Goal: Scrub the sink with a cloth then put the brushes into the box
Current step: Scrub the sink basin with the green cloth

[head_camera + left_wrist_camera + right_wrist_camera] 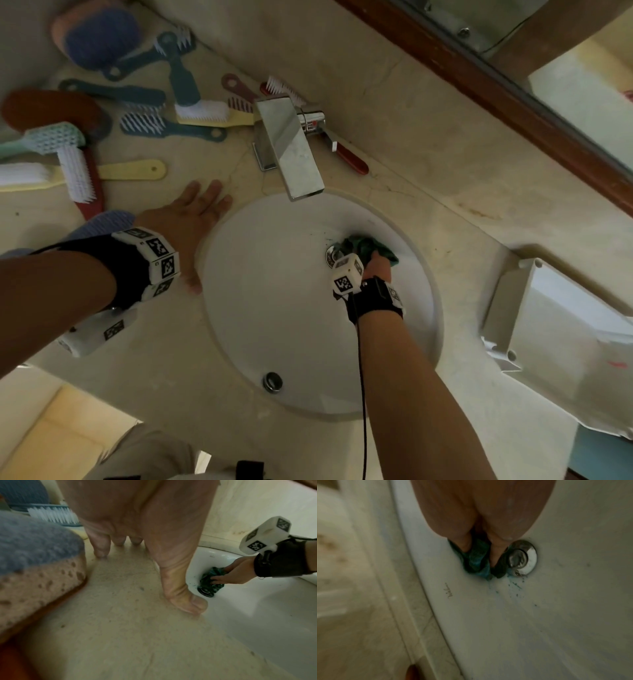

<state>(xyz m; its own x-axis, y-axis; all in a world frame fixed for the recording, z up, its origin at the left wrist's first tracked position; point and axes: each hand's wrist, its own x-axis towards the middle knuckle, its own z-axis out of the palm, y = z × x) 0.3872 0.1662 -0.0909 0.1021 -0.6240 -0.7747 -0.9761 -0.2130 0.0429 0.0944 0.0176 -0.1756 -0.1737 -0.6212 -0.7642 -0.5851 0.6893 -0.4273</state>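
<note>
My right hand (376,265) grips a bunched dark green cloth (368,245) against the white sink (274,291) wall, just right of the chrome drain (330,255). In the right wrist view the fingers (496,553) press the cloth (477,561) beside the drain (522,557), with green specks on the basin below. My left hand (191,216) lies flat on the beige counter at the sink's left rim, fingers straight, holding nothing. Several brushes (144,123) in blue, yellow and red lie scattered on the counter at the upper left. A white box (561,325) stands at the right.
A chrome faucet (291,147) juts over the sink's far rim, with a red-handled brush (352,161) behind it. A blue-topped sponge (34,563) sits just left of my left hand, another (99,34) lies far left. A wood-framed mirror (513,85) runs along the back.
</note>
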